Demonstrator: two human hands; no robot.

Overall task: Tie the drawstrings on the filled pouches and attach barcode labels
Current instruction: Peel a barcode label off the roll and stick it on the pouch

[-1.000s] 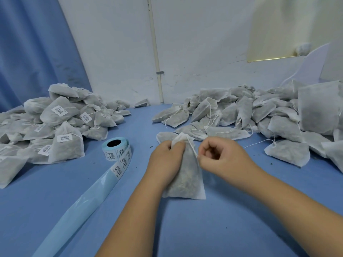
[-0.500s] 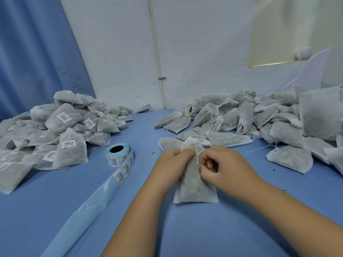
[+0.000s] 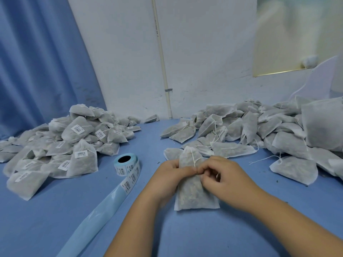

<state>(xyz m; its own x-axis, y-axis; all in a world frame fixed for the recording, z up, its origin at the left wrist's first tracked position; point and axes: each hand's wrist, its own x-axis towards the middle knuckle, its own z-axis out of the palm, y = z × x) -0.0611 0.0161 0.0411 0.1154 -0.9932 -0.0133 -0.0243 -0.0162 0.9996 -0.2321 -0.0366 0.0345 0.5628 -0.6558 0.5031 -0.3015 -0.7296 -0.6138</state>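
A filled white mesh pouch (image 3: 194,195) stands on the blue table (image 3: 222,238) in front of me, its gathered neck pointing up. My left hand (image 3: 167,179) grips the pouch's left side near the neck. My right hand (image 3: 222,178) pinches the white drawstring (image 3: 194,160) against the pouch, fingertips touching those of the left hand. A roll of barcode labels (image 3: 128,165) stands to the left, its blue backing strip (image 3: 96,217) trailing toward me.
A heap of labelled pouches (image 3: 61,147) covers the left of the table. A larger heap of unlabelled pouches (image 3: 259,130) with loose strings fills the right and back. A blue curtain (image 3: 37,62) hangs at the left, a white wall behind.
My hands have come together at the pouch's neck, and the right hand has moved from beside the pouch onto its drawstring. The pouch stands more upright.
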